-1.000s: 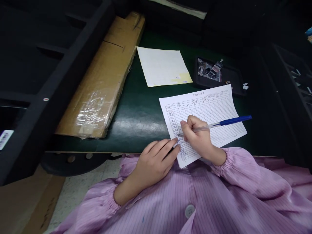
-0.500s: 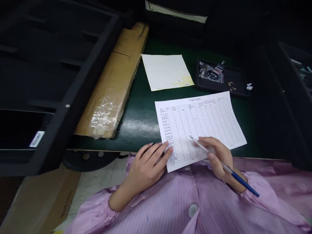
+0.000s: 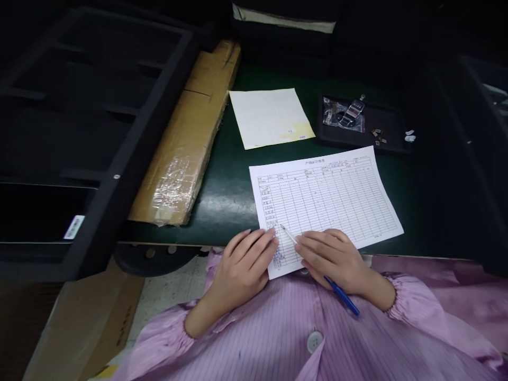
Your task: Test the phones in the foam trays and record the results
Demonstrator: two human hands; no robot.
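Note:
A printed form [image 3: 329,198] with a ruled grid and handwriting down its left column lies at the table's front edge. My left hand [image 3: 244,267] rests flat on its lower left corner, fingers stretched out. In my right hand [image 3: 335,259] is a ballpoint pen [image 3: 343,296] with a clear barrel and a blue cap on its back end. The pen's tip points up and left, over the left part of the grid; I cannot tell whether it touches the paper. The palm hides the pen's middle.
Behind the form lies a pale sheet [image 3: 270,116]. A black tray [image 3: 391,119] at the back right holds a plastic bag, a metal clip-like item and several tiny parts. Left are a film-wrapped cardboard piece [image 3: 190,137] and a large black compartment tray [image 3: 154,106] holding a dark panel.
My right hand has turned palm down and moved left over the form, carrying the pen tip towards the left column. My left hand stays on the corner.

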